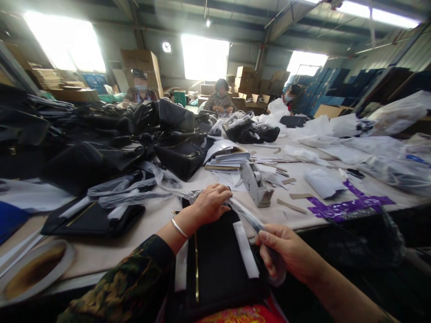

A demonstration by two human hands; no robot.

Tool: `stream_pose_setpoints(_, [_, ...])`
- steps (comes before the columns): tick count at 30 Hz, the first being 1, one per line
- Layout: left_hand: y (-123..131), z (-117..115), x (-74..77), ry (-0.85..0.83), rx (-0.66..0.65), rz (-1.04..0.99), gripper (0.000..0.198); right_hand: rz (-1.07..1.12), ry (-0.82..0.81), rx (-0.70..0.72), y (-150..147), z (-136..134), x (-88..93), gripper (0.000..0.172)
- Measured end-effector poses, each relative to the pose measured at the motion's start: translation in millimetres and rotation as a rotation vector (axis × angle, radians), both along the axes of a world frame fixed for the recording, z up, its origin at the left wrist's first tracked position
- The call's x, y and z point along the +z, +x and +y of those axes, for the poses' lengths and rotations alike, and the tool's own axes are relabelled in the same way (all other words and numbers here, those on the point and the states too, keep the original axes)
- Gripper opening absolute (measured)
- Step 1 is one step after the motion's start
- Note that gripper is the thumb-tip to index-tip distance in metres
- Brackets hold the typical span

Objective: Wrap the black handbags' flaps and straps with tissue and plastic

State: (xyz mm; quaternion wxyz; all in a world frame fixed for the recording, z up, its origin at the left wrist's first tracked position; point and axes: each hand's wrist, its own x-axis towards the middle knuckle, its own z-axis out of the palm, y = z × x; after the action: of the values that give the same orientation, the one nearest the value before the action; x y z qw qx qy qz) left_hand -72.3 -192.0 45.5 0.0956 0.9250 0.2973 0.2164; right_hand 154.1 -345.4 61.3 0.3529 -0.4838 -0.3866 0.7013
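A black bag (218, 260) with a gold zipper and white wrapping strips lies in front of me, over the table's near edge. My left hand (212, 202) is at the bag's top, its fingers curled round a strap covered in clear plastic. The wrapped strap (247, 213) stretches right to my right hand (278, 246), which grips it between thumb and fingers. Loose plastic hangs below the right fist. More plastic film trails left from my left hand. A second black bag (97, 217) with white-wrapped parts lies flat to the left.
A tape dispenser (256, 184) stands beyond my hands, beside a paper stack (227, 158). Black bags (81, 161) pile up at left. A tape roll (37, 271) sits at the near left edge. Purple tape (350, 204) marks the right edge. Several people (220, 99) sit across the table.
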Motion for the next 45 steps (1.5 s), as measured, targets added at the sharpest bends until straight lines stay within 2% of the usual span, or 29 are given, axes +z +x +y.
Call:
stream_pose_setpoints(3, [9, 6, -2.5, -0.169, 0.056, 0.04, 0.022, 0.015, 0.027, -0.013, -4, 4, 6.4, 0.047])
stream_pose_setpoints(8, [15, 19, -8.2, -0.234, 0.2, 0.046, 0.019, 0.045, 0.08, -0.093, -8, 16, 13.6, 0.045])
stream_pose_setpoints(12, [11, 14, -6.9, -0.223, 0.237, 0.094, 0.008, 0.067, 0.108, -0.133, -13, 18, 11.8, 0.047])
stream_pose_setpoints(15, [9, 8, -12.4, -0.186, 0.268, 0.13, 0.012, 0.097, 0.095, -0.111, -20, 17, 8.1, 0.052])
stream_pose_setpoints(20, [9, 12, -27.9, -0.159, 0.305, 0.168, 0.022, 0.123, 0.091, -0.061, -22, 24, 5.4, 0.056])
stream_pose_setpoints(25, [11, 13, -29.2, -0.226, 0.342, 0.245, 0.014, 0.125, 0.103, -0.084, -19, 23, 4.8, 0.052])
stream_pose_setpoints(27, [12, 11, -25.8, -0.276, 0.335, 0.27, 0.01, 0.12, 0.099, -0.092, -18, 22, 4.6, 0.052])
stream_pose_setpoints(31, [15, 1, -15.2, -0.286, 0.313, 0.285, 0.02, 0.083, 0.119, -0.143, -17, 15, 6.1, 0.053])
stream_pose_setpoints(34, [14, -6, -6.7, -0.306, 0.364, 0.308, 0.016, 0.057, 0.132, -0.168, -13, 11, 4.3, 0.05])
stream_pose_setpoints(37, [11, -15, 8.2, -0.277, 0.43, 0.313, 0.026, 0.049, 0.117, -0.145, -9, 9, 0.5, 0.048])
stream_pose_setpoints(39, [12, -21, 23.1, -0.186, 0.431, 0.251, 0.034, 0.047, 0.108, -0.127, -9, 9, 0.0, 0.047])
stream_pose_setpoints(41, [15, -25, 38.1, -0.029, 0.315, 0.126, 0.04, 0.043, 0.11, -0.12, -11, 8, 1.8, 0.047])
stream_pose_setpoints(43, [19, -22, 49.3, 0.096, 0.128, 0.06, 0.038, 0.033, 0.117, -0.123, -14, 9, 4.6, 0.048])
stream_pose_setpoints(45, [24, -13, 55.2, 0.084, 0.021, 0.131, 0.031, 0.022, 0.127, -0.128, -16, 10, 7.1, 0.049])
